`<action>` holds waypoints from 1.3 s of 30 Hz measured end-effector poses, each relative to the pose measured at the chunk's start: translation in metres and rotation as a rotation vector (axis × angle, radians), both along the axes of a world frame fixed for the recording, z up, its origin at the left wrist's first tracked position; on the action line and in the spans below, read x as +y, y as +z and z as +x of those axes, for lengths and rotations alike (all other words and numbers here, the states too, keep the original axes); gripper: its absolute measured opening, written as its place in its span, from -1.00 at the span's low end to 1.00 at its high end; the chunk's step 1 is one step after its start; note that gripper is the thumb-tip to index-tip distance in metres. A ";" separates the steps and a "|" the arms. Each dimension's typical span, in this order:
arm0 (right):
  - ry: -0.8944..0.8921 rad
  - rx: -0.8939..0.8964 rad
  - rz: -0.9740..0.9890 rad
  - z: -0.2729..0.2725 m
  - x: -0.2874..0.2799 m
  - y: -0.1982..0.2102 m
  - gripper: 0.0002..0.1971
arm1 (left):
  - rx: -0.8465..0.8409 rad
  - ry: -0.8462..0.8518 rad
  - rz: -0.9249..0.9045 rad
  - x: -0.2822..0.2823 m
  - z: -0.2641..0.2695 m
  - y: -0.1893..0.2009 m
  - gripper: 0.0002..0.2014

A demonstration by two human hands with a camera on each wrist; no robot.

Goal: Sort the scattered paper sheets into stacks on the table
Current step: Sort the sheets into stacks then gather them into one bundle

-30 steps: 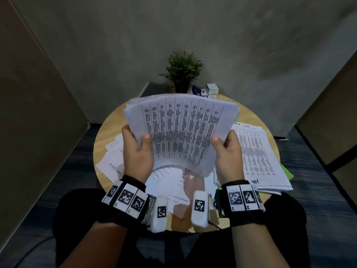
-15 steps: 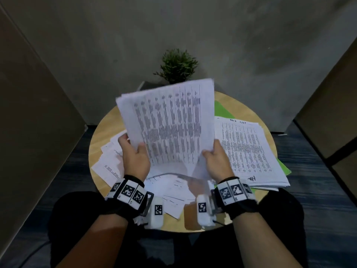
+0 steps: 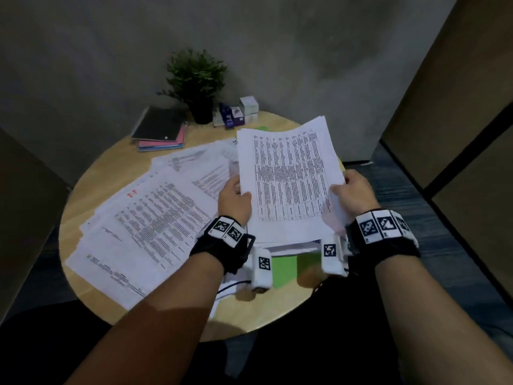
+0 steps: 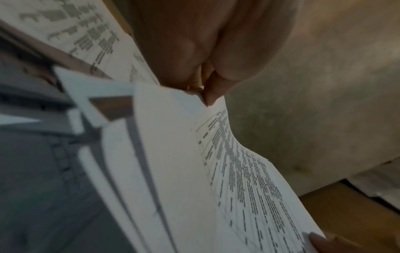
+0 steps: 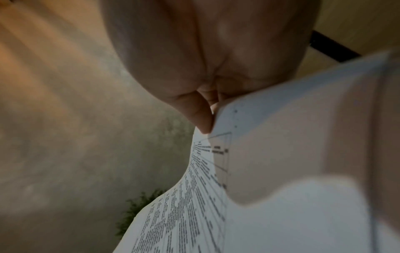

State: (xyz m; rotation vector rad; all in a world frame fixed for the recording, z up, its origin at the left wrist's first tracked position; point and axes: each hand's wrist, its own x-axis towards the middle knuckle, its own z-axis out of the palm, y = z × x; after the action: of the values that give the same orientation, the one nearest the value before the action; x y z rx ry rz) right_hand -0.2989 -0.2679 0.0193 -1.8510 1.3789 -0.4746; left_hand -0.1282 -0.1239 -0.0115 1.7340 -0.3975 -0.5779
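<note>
1. The left hand (image 3: 234,200) grips the left edge of a bundle of printed sheets (image 3: 288,179); its thumb lies on the printed top face and the other fingers are curled beneath, hidden by paper in the head view.
2. The right hand (image 3: 354,191) pinches the bundle's right edge, thumb on top, fingers under the sheets.
3. In the left wrist view the thumb tip (image 4: 213,95) presses on the paper's edge, and the bundle runs away from it toward 5 o'clock. In the right wrist view the thumb tip (image 5: 203,123) meets the sheet's corner, with the printed table falling away toward 6 o'clock.
4. The bundle hangs tilted, between the two hands, over the 3 o'clock part of the round wooden table (image 3: 91,195), above a lying stack of paper (image 3: 294,247) and a green sheet (image 3: 283,269).
5. Counted: two hands, one held bundle, one stack below it; how many sheets each holds cannot be told.
6. Loose scattered sheets (image 3: 155,226) overlap from 7 to 11 o'clock; their number cannot be told.
7. At 12 o'clock stand one potted plant (image 3: 195,84) and several small boxes (image 3: 236,113); at 11 o'clock lies one pile of notebooks (image 3: 161,132).
</note>
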 end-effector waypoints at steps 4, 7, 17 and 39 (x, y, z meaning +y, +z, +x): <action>-0.025 0.214 0.011 -0.003 -0.021 -0.024 -0.64 | -0.007 -0.116 0.192 -0.029 -0.005 -0.034 -0.56; 0.024 0.374 0.073 -0.003 -0.022 -0.040 -0.63 | 0.040 -0.242 0.347 -0.033 -0.013 -0.047 -0.45; 0.074 0.367 -0.050 0.008 -0.002 -0.025 -0.49 | 0.072 -0.220 0.212 0.000 0.005 -0.009 -0.35; 0.611 0.507 -0.054 0.214 0.128 -0.037 -0.28 | 0.022 0.032 0.357 0.182 0.162 -0.031 -0.60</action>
State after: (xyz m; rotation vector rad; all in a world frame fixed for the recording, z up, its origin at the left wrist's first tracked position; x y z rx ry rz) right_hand -0.0854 -0.1395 -0.0177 -2.4052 1.0103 0.2910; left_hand 0.0336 0.0582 -0.0429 2.0682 -0.2607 -0.6742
